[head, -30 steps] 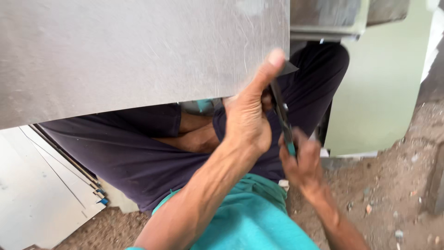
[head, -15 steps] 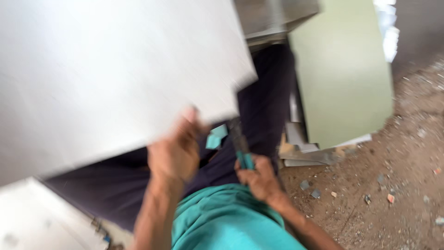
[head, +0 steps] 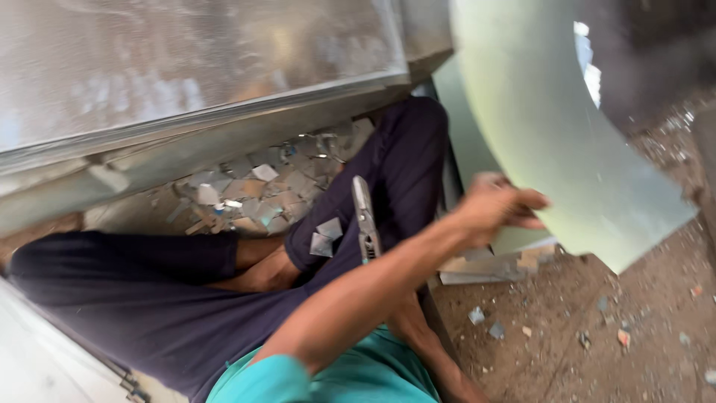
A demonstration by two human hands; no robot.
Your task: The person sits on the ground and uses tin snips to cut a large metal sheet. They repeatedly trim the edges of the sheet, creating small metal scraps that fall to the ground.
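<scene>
Green sheet (head: 552, 149) is being held up at the right, with cutting judged partly done

A large grey sheet (head: 186, 67) is leaning across the top left, apart from both hands. The curved green sheet is being pinched at its lower edge by the left hand (head: 496, 205), fingers pressed together on it, above the ground (head: 597, 328). The snips (head: 364, 213) are being kept upright over the lap, blades clear of either sheet. The right hand is being hidden under the left arm, so its grip cannot be told. Small offcuts (head: 253, 190) are lying scattered by the knees, so some trimming is judged done, while no cut is being made now
</scene>
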